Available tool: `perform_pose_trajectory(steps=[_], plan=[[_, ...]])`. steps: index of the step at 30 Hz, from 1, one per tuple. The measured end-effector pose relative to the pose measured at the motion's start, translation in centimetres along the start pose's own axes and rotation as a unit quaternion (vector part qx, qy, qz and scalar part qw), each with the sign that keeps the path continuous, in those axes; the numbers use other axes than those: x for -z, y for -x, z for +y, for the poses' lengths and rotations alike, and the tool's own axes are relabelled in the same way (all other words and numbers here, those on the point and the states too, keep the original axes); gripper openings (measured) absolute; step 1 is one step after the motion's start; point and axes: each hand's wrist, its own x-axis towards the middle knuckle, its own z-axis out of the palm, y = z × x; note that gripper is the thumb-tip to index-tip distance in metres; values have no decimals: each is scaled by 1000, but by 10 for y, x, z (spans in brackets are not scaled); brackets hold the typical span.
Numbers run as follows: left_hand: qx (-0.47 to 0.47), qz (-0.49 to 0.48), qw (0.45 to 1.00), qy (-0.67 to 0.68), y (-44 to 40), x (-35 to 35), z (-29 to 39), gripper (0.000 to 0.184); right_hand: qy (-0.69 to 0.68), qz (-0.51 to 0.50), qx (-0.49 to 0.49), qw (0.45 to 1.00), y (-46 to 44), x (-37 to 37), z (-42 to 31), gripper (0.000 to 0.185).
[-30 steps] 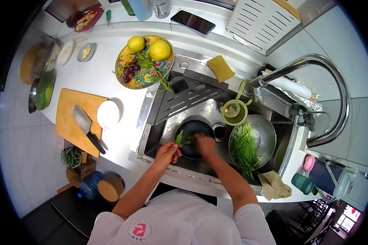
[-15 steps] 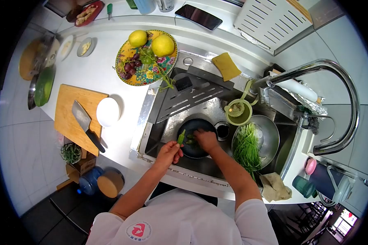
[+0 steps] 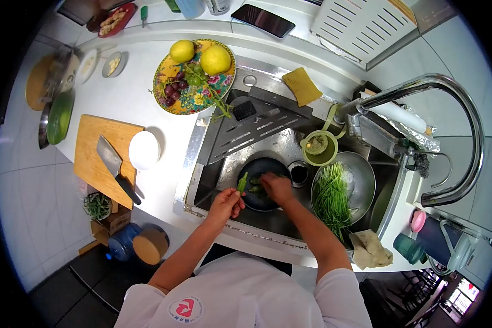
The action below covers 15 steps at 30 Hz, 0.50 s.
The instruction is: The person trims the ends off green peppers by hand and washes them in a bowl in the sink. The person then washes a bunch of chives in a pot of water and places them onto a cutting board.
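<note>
A green pod [image 3: 242,181] stands upright in the closed fingers of my left hand [image 3: 227,204], at the left edge of a dark round bowl [image 3: 263,206] in the sink. My right hand [image 3: 275,187] reaches into that bowl with its fingers bent down at more green pieces [image 3: 255,188]; whether it grips one is hidden. A small dark drain cup [image 3: 299,174] lies just right of the bowl. Further right, long green stalks [image 3: 332,198] rest in a metal bowl [image 3: 361,177]. Above them sits a green strainer cup [image 3: 318,148].
A cleaver [image 3: 110,156] lies on the cutting board [image 3: 87,158] beside a white bowl [image 3: 144,150]. Fruit sits on a patterned plate [image 3: 202,101]. The faucet [image 3: 452,82] arches at the right. A sponge [image 3: 302,87] and a cloth [image 3: 370,249] lie on the sink's edges.
The view has shifted slightly, so the sink and counter appear moved. My left hand still holds the pod upright, and my right hand stays in the dark bowl with small finger movements.
</note>
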Motion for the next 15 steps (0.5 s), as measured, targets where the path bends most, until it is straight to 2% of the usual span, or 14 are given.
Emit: perform_pose_trajectory(steps=[4,9,13,15], plan=[[-1,5,1000,-3,-2,1,-2,19,-24,-44,-6,999,7,6,-2,11],[-4,5,1000,-3,-1,1,-2,19,-12,-165,-2,986,4,5,-7,22],[-13,-1,1000,-4,-2,5,-7,21,-17,-164,-14,986,4,2,-13,25],[-13,-3,1000,-4,-3,5,-7,21,-7,-92,8,996,3,-4,-10,12]])
